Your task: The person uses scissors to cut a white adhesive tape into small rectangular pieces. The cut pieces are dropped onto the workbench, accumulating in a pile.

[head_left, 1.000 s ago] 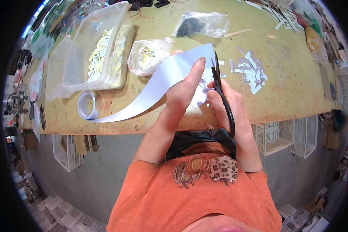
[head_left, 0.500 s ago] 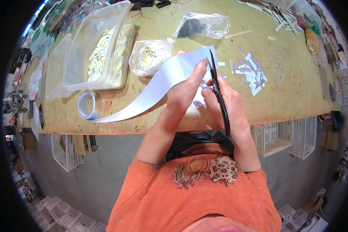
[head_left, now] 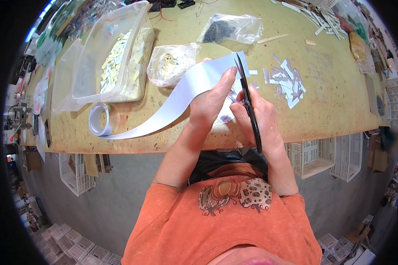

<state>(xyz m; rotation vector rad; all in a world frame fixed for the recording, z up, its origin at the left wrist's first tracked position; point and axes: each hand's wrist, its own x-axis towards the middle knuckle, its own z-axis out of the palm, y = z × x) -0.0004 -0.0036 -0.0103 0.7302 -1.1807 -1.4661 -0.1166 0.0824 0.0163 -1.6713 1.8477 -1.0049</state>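
My left hand [head_left: 213, 98] grips a wide white strip [head_left: 177, 99] near its free end, with the thumb on top. The strip curves down to a roll [head_left: 101, 119] standing on the table at the left. Black scissors [head_left: 250, 109] are in my right hand [head_left: 264, 115], whose fingers close round the handles. The blades point away from me and lie across the strip's end, just right of my left thumb. Small cut white pieces [head_left: 227, 115] lie beneath my hands. To the right is a loose pile of cut strips [head_left: 288, 84].
A clear plastic bin [head_left: 141, 84] of yellow and white pieces stands at the left, beside a clear bag [head_left: 172, 66] of similar bits. Farther back lies a bag of black parts [head_left: 221, 31]. White crates [head_left: 311, 157] sit below the table's front edge.
The scissors have shifted slightly left along the strip, and their blades have come closer together over its end. My left hand has barely moved.
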